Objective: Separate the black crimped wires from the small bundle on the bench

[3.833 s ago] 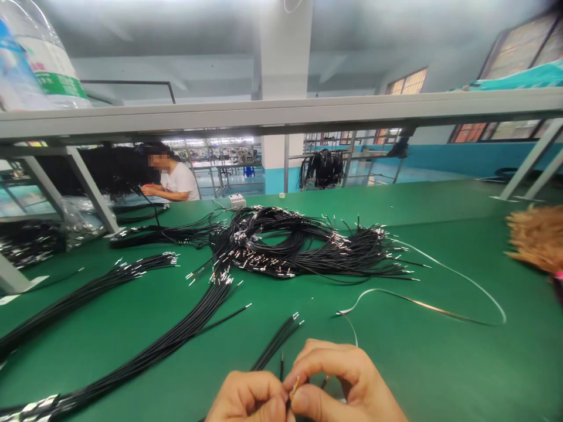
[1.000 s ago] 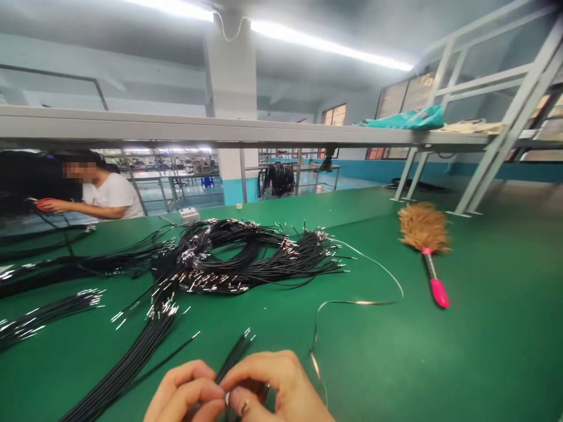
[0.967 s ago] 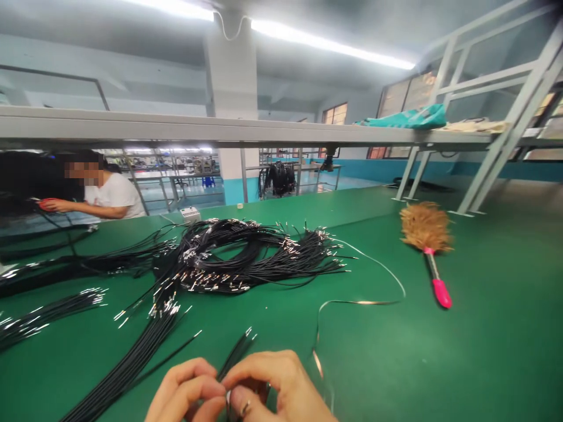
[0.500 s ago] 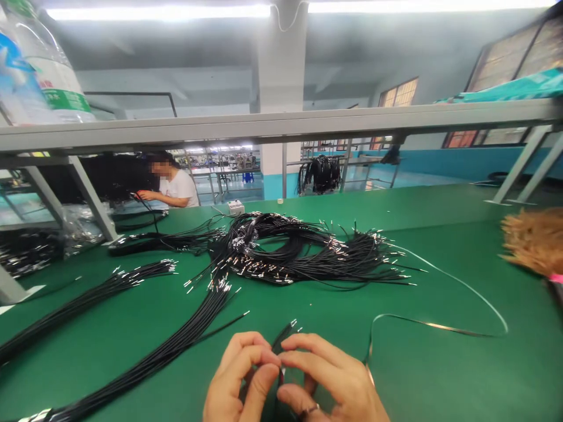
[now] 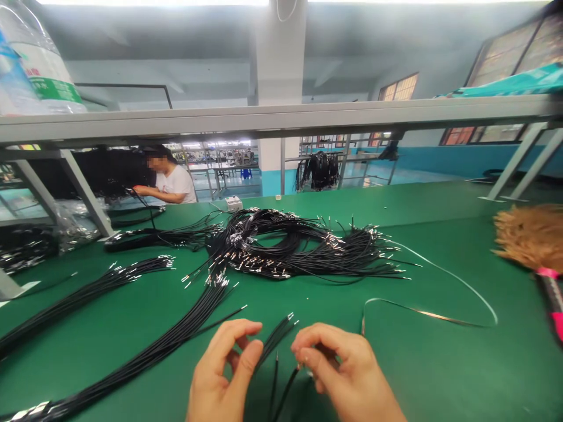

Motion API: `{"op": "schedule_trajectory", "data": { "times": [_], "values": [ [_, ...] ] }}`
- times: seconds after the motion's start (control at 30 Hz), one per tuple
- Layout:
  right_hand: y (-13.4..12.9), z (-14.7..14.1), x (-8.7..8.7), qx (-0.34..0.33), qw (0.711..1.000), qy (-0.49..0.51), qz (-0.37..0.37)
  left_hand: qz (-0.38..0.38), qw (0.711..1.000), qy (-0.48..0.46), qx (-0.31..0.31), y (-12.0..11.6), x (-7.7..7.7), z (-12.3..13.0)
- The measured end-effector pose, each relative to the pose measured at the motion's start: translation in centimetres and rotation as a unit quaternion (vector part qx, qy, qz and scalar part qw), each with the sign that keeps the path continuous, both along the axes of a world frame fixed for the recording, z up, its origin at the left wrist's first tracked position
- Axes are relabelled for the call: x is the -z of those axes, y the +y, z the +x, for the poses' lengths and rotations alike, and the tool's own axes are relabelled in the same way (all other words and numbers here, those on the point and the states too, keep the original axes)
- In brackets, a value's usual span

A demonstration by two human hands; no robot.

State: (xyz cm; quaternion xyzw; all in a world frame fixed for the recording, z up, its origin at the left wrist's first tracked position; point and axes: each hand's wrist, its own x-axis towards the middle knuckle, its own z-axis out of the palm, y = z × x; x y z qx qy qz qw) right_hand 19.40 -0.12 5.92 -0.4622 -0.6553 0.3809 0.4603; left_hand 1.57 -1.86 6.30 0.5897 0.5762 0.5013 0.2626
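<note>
My left hand (image 5: 225, 369) is at the front of the green tabletop, thumb and fingers curved apart with nothing between them. To its right, my right hand (image 5: 343, 366) pinches the tip of a black cable (image 5: 288, 390) between thumb and fingers. The lower part of that cable runs out of the bottom of the view. Another thin black cable (image 5: 274, 378) stands between the hands, touched by neither as far as I can see. Just behind my left hand lies a small bundle of black cables (image 5: 279, 335) with bare silvery ends, partly hidden by that hand.
A large coil of black cables (image 5: 281, 264) lies mid-table. Two long cable bundles (image 5: 176, 340) (image 5: 88, 302) stretch along the left. A thin shiny strip (image 5: 433, 317) loops at right, near a brown bristly thing (image 5: 528, 237). A grey shelf rail (image 5: 281, 120) crosses above; a person (image 5: 173, 181) sits beyond.
My hands have drawn apart: the left moved left and its fingers opened, the right moved slightly right holding the cable tip. The whole view shifted slightly.
</note>
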Motion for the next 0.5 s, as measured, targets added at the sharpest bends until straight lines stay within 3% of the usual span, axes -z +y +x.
{"op": "schedule_trajectory", "data": {
  "times": [0.07,0.13,0.2,0.37,0.5],
  "values": [
    [0.4,0.3,-0.2,0.017,0.995,0.053,-0.080,-0.068,0.988,0.140,0.028,0.3,0.2,-0.3],
    [1.0,0.4,-0.1,0.004,0.985,0.116,-0.129,-0.124,0.954,0.268,0.058,0.4,0.9,-0.2],
    [1.6,0.5,0.2,-0.014,0.977,0.153,-0.151,-0.154,0.931,0.326,0.066,0.4,1.8,0.3],
    [2.5,1.0,1.1,-0.030,0.972,0.167,-0.165,-0.169,0.931,0.315,0.074,0.4,3.5,1.2],
    [2.6,1.2,1.5,-0.038,0.968,0.173,-0.180,-0.159,0.958,0.213,0.108,0.4,3.6,0.8]
  ]
}}
